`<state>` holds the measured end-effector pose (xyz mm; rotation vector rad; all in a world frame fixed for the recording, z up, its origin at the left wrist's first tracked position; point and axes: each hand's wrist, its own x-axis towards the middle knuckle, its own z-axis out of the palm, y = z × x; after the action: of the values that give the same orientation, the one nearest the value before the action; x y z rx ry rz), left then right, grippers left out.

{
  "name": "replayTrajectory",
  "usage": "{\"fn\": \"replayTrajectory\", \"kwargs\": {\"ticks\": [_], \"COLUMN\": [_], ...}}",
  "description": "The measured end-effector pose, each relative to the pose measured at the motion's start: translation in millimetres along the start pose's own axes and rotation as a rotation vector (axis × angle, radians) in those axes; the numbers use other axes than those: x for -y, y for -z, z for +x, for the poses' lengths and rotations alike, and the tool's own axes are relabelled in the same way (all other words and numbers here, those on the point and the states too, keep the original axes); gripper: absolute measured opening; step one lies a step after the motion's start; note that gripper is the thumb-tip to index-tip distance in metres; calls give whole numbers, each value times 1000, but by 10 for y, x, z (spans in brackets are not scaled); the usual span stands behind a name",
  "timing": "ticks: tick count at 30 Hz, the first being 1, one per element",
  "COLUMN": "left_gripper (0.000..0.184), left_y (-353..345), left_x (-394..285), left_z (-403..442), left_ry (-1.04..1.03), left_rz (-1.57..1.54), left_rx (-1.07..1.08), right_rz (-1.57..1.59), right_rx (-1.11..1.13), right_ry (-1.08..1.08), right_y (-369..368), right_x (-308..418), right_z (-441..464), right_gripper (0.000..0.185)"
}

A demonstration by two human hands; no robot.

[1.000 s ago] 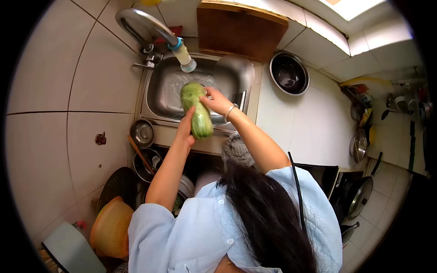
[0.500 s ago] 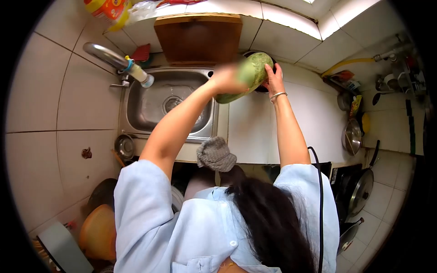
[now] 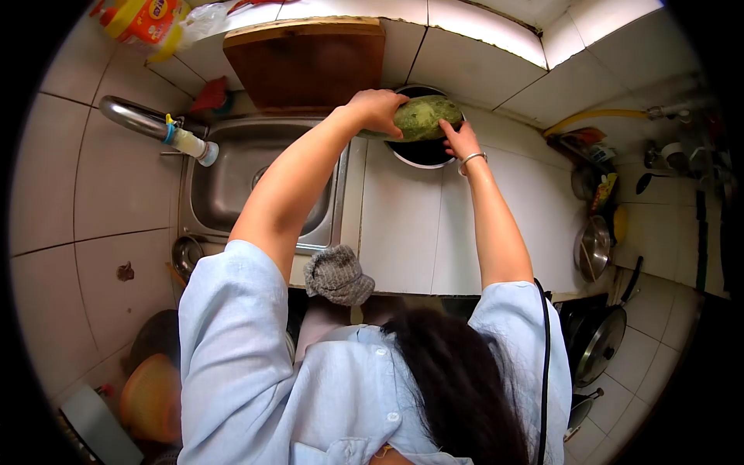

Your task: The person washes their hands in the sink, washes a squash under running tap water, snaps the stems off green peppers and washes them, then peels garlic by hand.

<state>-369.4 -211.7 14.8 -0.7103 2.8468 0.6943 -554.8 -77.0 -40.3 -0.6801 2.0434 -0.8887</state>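
A large green winter melon [image 3: 426, 118] lies sideways across the top of a dark round pot [image 3: 425, 155] on the white counter. Around its left end my left hand [image 3: 376, 111] is closed, fingers on the top and thumb on the near side. My right hand [image 3: 459, 139], with a bangle on the wrist, grips the right end with thumb and fingertips. The melon hides most of the pot's opening; its pale near rim shows below. Whether the melon rests on the rim cannot be seen.
Left of the counter sits a steel sink [image 3: 232, 182] with a faucet [image 3: 167, 128] over it. Behind stands a wooden cutting board [image 3: 306, 66]. A grey knitted cloth [image 3: 339, 275] hangs at the front edge. Pans [image 3: 595, 349] hang at the right.
The melon has gone from tilted to nearly level, over the pot, which now shows more. My left hand has shifted with it to the left end. The view has turned slightly right.
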Motion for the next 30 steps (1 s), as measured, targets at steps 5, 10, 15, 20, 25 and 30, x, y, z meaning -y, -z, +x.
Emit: {"fn": "replayTrajectory", "kwargs": {"ticks": [5,10,15,20,25,30], "left_gripper": [70,59,56,49,50,53], "left_y": [-60,-867,-983,-882,-951,-860], "left_x": [-133,63,-160,-62,17,-65], "left_z": [-250,-700,-602,-507,-463,-584], "left_ry": [2,391,500,461,444,365], "left_rz": [61,-532,-1634,-1626,-1563,-1517], "left_rx": [-294,-972,-608,-641,-666,-718], "right_rz": [-381,-447,-341,-239,-288,-364], "right_rx": [-346,-301,-330,-342,-352,-420], "right_ry": [509,450,599,604,634,672], "right_y": [-111,-80,-110,-232,-254,-226], "right_x": [-261,-208,-375,-393,-501,-489], "right_z": [164,97,209,211,274,247], "right_gripper": [63,59,58,57,60,58]}}
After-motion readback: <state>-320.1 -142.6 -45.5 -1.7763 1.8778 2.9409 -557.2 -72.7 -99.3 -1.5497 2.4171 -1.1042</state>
